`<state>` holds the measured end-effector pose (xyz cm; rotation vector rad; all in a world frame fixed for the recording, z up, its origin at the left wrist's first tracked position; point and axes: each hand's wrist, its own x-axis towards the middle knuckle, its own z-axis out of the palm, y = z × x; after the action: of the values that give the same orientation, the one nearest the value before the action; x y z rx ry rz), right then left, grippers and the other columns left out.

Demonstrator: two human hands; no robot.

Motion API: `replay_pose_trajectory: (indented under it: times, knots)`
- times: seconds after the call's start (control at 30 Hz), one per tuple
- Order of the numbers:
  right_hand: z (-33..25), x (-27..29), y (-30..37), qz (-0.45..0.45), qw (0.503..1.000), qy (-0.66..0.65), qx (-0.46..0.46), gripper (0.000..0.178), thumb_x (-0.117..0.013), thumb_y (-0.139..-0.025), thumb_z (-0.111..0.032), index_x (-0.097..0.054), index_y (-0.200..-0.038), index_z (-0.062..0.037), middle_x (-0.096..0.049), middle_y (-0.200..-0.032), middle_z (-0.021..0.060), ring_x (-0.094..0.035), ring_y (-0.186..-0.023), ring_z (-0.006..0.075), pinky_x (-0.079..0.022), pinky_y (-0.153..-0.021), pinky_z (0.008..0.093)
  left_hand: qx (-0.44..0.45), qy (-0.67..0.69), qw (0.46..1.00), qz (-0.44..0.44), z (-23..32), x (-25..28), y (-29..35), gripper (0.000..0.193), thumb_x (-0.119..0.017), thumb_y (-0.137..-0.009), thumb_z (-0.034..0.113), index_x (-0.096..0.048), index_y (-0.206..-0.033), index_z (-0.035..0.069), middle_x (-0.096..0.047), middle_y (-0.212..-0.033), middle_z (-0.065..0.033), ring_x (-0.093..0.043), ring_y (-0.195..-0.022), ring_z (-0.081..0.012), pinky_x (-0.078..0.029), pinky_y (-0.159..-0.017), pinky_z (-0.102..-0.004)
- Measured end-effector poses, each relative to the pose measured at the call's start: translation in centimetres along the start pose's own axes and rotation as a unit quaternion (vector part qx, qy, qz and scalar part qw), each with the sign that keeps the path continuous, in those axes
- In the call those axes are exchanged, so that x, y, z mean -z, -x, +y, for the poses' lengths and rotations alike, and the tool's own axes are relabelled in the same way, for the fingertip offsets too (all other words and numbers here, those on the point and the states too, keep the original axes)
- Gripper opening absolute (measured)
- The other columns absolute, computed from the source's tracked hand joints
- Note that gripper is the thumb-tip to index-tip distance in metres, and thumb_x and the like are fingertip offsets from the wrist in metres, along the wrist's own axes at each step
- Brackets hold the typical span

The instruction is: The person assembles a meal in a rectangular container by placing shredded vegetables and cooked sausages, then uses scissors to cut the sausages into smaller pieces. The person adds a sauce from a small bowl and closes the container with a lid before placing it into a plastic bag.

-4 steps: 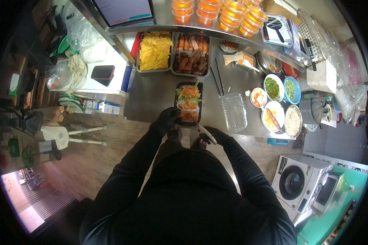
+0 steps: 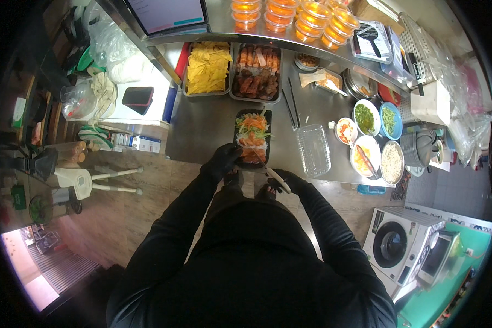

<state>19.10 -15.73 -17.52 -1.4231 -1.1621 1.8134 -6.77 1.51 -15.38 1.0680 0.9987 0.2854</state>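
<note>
A black food tray (image 2: 236, 131) lies at the near edge of the steel counter. It holds shredded carrot and greens (image 2: 253, 124) at its far end and orange-brown pieces of food (image 2: 252, 154) over white noodles nearer me. Black-gloved, my left hand (image 2: 224, 159) is closed at the tray's near left edge, fingertips against the rim and beside the food. My right hand (image 2: 290, 182), also gloved in black, grips what look like scissors (image 2: 279, 179) with a pale curved handle. Their thin blade points at the tray's near right corner, and its tip is hard to make out.
Behind the tray stand a tray of yellow sheets (image 2: 208, 68) and a tray of browned rolls and meat (image 2: 257, 74). Tongs (image 2: 291, 104), a clear plastic container (image 2: 314, 150) and several bowls, one with greens (image 2: 366, 118), lie rightward. A shelf (image 2: 229, 37) with stacked cups overhangs the back.
</note>
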Motion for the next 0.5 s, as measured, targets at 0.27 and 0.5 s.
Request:
replay_pose_trajectory:
  times: [0.27,0.5]
  knots:
    - [-0.9,1.4,-0.1,0.008,0.996,0.055,-0.072,0.037,-0.066,-0.102,-0.022,-0.060,-0.134,-0.0040,-0.069,-0.090,0.0043,-0.061,-0.061,0.0091,-0.048,-0.052,0.0280,0.029,0.004,0.999,0.034,1.2,-0.4,-0.6,0.034,-0.067,-0.101,0.029,-0.067,-0.119,0.000,-0.068,-0.093,-0.0041,-0.059,-0.079,-0.0089,-0.051,-0.068,-0.0278]
    - [1.0,0.7,0.1,0.021,0.994,0.085,0.066,0.044,-0.060,-0.106,-0.029,-0.056,-0.143,-0.0057,-0.071,-0.104,0.0057,-0.066,-0.079,0.0094,-0.054,-0.069,0.0270,0.035,0.004,0.999,0.024,-0.1,0.4,-1.4,0.033,-0.067,-0.100,0.031,-0.067,-0.116,0.002,-0.068,-0.088,-0.0039,-0.058,-0.059,-0.0090,-0.050,-0.050,-0.0270]
